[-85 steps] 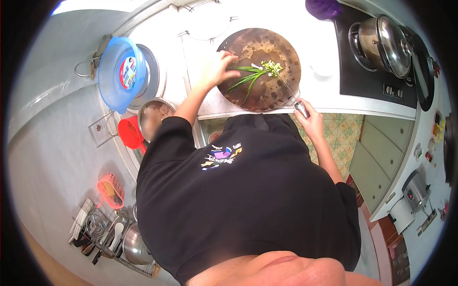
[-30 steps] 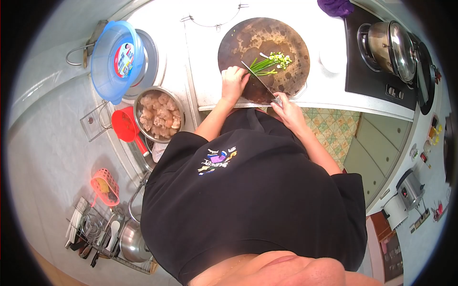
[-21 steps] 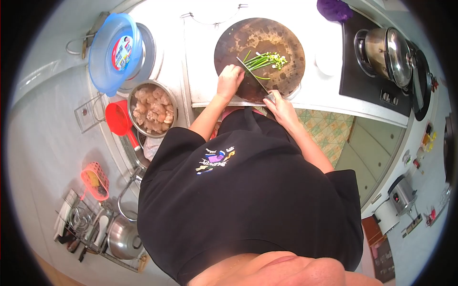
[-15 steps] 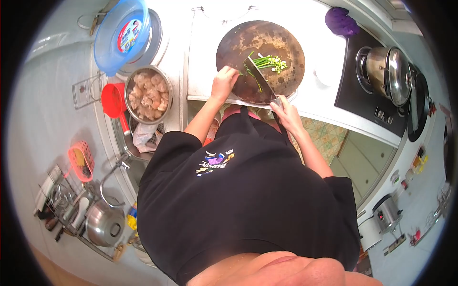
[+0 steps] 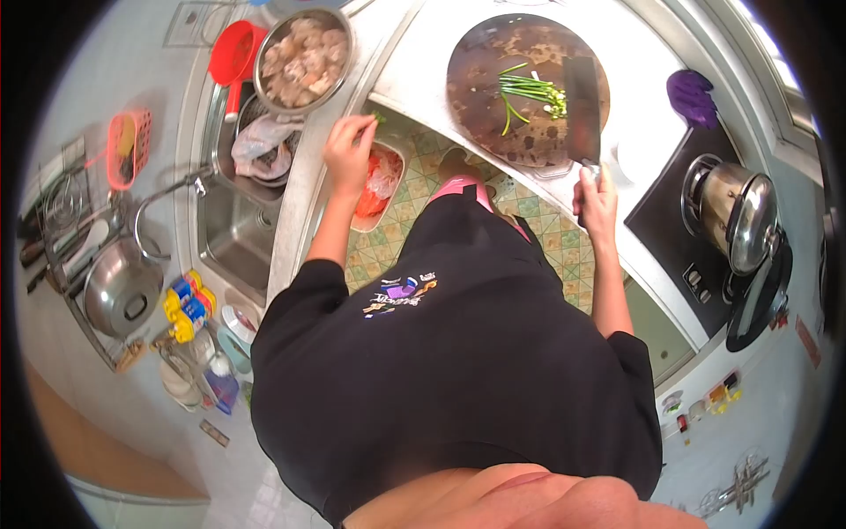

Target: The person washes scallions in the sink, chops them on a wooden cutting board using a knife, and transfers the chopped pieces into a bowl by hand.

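Observation:
My right hand (image 5: 597,201) is wrapped round the handle of a cleaver (image 5: 582,110), whose wide dark blade lies over the right part of a round wooden chopping board (image 5: 480,88). Left of the blade is a small bunch of scallions (image 5: 529,86), green stalks with pale cut ends, a few stalks splayed apart. My left hand (image 5: 349,152) is off the board, beyond the counter edge, its fingers pinched on a bit of scallion green (image 5: 379,116). Just below and right of that hand stands a bin (image 5: 402,167) with a red plastic bag (image 5: 381,181) inside.
On the left, a steel bowl of raw meat chunks (image 5: 305,62) and a red dipper (image 5: 233,55) sit by the sink (image 5: 238,234), where more raw poultry (image 5: 264,145) lies. At right are a stove (image 5: 663,212) with a lidded pot (image 5: 745,220) and a purple cloth (image 5: 692,97).
My left hand has moved from the board to the left, over by the bin, with scallion bits. The cleaver has shifted right, off the scallions. The view has turned left.

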